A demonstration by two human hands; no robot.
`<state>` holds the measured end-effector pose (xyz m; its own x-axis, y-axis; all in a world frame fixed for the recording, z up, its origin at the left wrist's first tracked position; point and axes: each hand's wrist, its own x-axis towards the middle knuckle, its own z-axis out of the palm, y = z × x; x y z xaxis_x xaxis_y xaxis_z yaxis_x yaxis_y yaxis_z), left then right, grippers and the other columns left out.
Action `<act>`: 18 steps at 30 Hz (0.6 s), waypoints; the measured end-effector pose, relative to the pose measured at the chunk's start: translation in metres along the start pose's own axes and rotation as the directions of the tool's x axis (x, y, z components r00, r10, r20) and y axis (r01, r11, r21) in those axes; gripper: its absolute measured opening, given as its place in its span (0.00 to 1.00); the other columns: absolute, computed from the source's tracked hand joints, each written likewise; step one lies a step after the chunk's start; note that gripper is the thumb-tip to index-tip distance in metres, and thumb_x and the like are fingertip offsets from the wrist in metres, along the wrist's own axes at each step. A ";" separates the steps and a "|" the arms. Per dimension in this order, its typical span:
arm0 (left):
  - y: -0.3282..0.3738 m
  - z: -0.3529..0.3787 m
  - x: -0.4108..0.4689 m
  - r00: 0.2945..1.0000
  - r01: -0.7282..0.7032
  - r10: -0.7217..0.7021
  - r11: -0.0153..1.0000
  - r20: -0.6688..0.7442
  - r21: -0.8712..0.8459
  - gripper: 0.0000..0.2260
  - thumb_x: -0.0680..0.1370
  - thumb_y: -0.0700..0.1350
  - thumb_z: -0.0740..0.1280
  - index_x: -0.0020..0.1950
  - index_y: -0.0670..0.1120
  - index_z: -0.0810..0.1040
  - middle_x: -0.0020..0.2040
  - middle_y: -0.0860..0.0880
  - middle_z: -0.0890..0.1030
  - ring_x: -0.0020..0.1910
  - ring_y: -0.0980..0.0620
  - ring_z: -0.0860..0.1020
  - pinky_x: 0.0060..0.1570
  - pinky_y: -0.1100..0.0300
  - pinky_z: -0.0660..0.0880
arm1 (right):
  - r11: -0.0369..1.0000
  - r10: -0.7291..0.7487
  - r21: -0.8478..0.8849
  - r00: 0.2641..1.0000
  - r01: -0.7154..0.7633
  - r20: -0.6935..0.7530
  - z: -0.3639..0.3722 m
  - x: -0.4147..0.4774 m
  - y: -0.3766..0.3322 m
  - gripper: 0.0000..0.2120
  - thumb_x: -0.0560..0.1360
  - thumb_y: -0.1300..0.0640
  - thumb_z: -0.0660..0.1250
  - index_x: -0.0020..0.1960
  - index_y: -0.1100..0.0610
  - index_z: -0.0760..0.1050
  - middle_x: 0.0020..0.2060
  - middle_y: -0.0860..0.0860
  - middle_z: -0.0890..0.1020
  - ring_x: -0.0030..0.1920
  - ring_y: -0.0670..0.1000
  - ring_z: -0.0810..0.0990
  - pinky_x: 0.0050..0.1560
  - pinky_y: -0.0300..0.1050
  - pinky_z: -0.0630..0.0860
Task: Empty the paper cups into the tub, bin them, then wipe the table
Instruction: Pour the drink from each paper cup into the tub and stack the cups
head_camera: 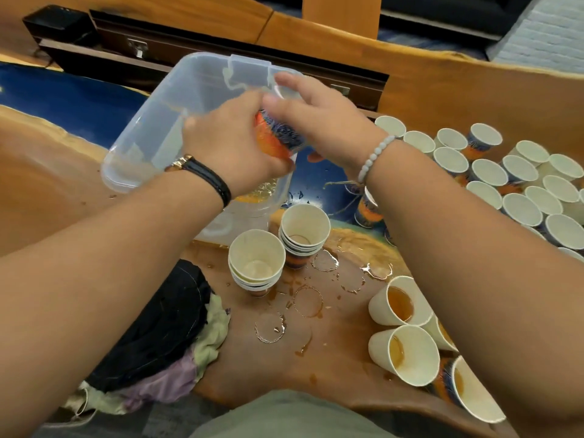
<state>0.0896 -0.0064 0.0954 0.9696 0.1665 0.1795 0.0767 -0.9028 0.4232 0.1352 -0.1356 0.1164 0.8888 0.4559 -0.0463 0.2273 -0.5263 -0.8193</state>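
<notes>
**Both hands on one cup over the tub**

Paper cup (278, 137), orange and blue print, held above the clear plastic tub (151, 128) at centre far. Left hand (234, 143) wraps it from the near side, fingers curled round the body. Right hand (319, 118) curls thumb and fingers over its far end; motion blur there, exact contact unclear.

A little orange liquid pools in the tub's near right corner.

Two stacks of emptied cups (256, 260) stand just near of the tub.

Near right: tea-filled cups (399, 300) tight together. Far right: a dense crowd of upright cups (518, 184).

Table (331, 358) wet, with ring marks and drips at centre.

Bundle of cloths (164, 327) at the near left edge.
</notes>
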 end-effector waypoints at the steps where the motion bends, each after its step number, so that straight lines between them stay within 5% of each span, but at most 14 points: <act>1: 0.007 0.002 -0.003 1.000 -0.025 0.025 0.999 -0.017 -0.043 0.30 0.65 0.59 0.74 0.64 0.55 0.69 0.49 0.57 0.74 0.56 0.46 0.76 0.58 0.50 0.66 | 0.999 -0.028 -0.033 1.000 0.027 -0.006 -0.003 -0.004 -0.001 0.25 0.74 0.46 0.68 0.69 0.44 0.66 0.60 0.46 0.75 0.54 0.45 0.75 0.43 0.34 0.73; 5: 0.010 0.011 -0.007 0.968 -0.161 0.196 0.964 0.158 -0.212 0.43 0.60 0.65 0.71 0.72 0.55 0.62 0.61 0.54 0.72 0.63 0.49 0.71 0.64 0.46 0.65 | 0.974 -0.088 -0.219 0.992 0.066 -0.094 -0.023 -0.021 0.003 0.25 0.69 0.53 0.72 0.64 0.44 0.70 0.55 0.47 0.74 0.49 0.46 0.73 0.43 0.37 0.71; 8: 0.001 0.022 -0.007 0.955 -0.153 0.199 0.966 0.221 -0.209 0.36 0.68 0.58 0.62 0.75 0.56 0.58 0.73 0.52 0.63 0.71 0.48 0.64 0.69 0.45 0.56 | 0.921 -0.026 -0.388 0.992 -0.024 -0.124 -0.034 -0.036 0.015 0.28 0.69 0.52 0.71 0.66 0.43 0.67 0.56 0.50 0.69 0.50 0.49 0.70 0.47 0.41 0.71; 11: -0.004 0.035 -0.006 0.990 -0.085 0.092 0.994 0.107 -0.074 0.24 0.78 0.50 0.57 0.75 0.53 0.60 0.73 0.50 0.64 0.70 0.47 0.65 0.71 0.42 0.50 | 0.889 0.013 -0.454 0.993 -0.063 -0.113 -0.027 -0.046 0.033 0.33 0.67 0.50 0.73 0.69 0.46 0.63 0.61 0.50 0.69 0.53 0.49 0.70 0.47 0.42 0.69; 14: -0.007 0.050 -0.006 0.996 -0.070 0.060 0.985 0.065 0.158 0.22 0.81 0.56 0.54 0.74 0.52 0.62 0.71 0.49 0.67 0.71 0.46 0.64 0.70 0.37 0.48 | 0.873 0.033 -0.484 0.997 -0.066 -0.076 -0.009 -0.051 0.048 0.37 0.66 0.48 0.75 0.70 0.49 0.62 0.65 0.50 0.68 0.58 0.50 0.70 0.53 0.44 0.71; 18: -0.010 0.058 -0.009 0.996 -0.057 0.040 0.969 0.075 0.241 0.22 0.81 0.59 0.50 0.72 0.52 0.64 0.70 0.48 0.69 0.72 0.46 0.62 0.70 0.35 0.45 | 0.841 0.029 -0.541 0.999 -0.007 0.033 0.017 -0.054 0.060 0.38 0.67 0.43 0.73 0.72 0.48 0.60 0.66 0.50 0.66 0.63 0.54 0.70 0.61 0.53 0.72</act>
<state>0.0937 -0.0222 0.0385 0.9866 0.0999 0.1292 0.0749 -0.9797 0.1858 0.0937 -0.1795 0.0596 0.8815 0.4637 -0.0888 0.4003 -0.8338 -0.3801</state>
